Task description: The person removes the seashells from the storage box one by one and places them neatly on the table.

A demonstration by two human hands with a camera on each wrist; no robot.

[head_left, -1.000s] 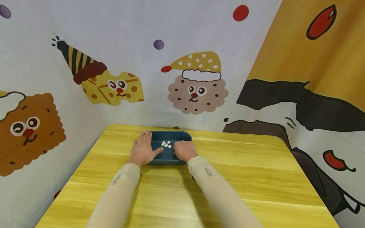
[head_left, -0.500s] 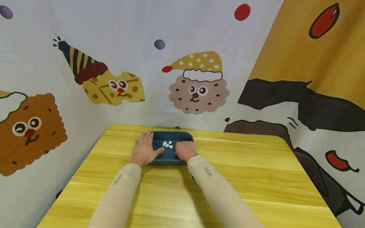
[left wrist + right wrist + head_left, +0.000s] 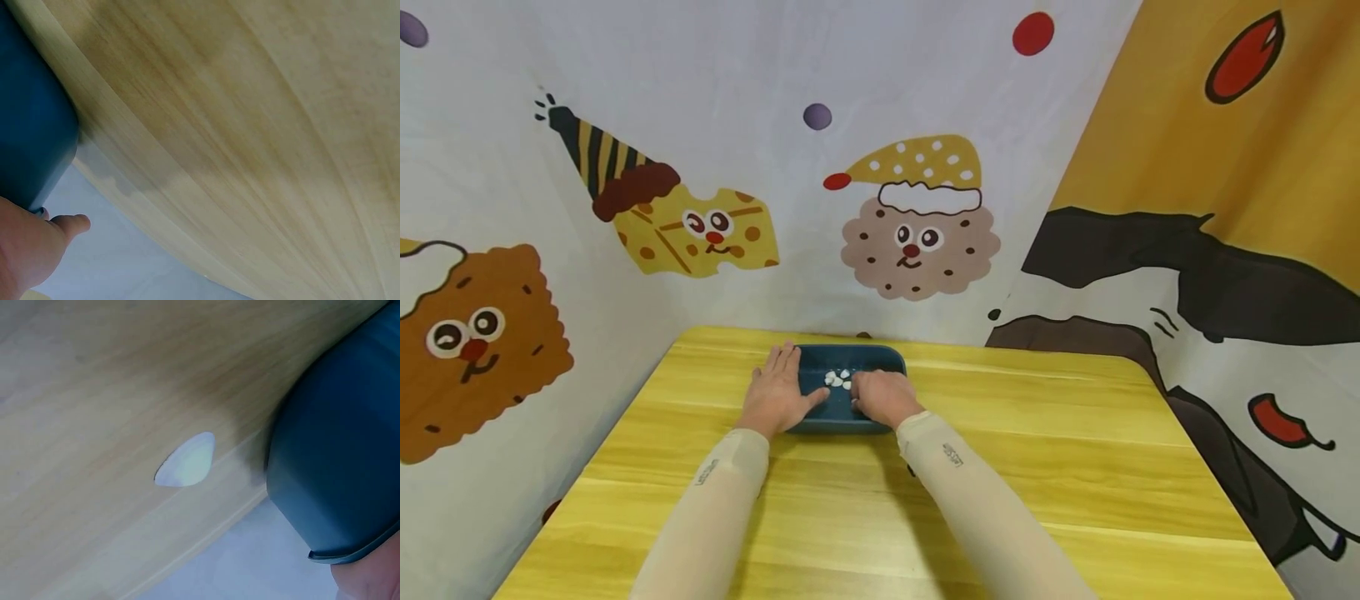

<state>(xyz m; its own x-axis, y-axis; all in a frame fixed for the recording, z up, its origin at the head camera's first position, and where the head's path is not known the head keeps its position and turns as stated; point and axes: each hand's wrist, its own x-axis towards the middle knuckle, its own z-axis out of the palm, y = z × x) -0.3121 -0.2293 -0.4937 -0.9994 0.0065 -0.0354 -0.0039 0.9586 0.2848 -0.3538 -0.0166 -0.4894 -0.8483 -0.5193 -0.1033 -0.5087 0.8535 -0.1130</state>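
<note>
A dark blue rectangular bin point(image 3: 838, 427) stands near the table's back edge, with several small white shell-like pieces point(image 3: 837, 380) on its floor. My left hand point(image 3: 775, 396) rests over the bin's left side, fingers straight and thumb stretched inward over the bin. Inside the right half, beside the white pieces, my right hand point(image 3: 883, 396) reaches down with bent fingers. Its fingertips are hidden, so whether they pinch a piece does not show. In the right wrist view, a flat white shell-like piece point(image 3: 187, 461) lies on the table outside the bin.
The yellow wood-grain table point(image 3: 1037, 467) extends around the bin on all sides. A white curtain point(image 3: 737, 100) printed with cartoon figures hangs close behind the table's back edge.
My right hand has shifted slightly left within the bin, closer to the white pieces. My left hand stays at the bin's left side.
</note>
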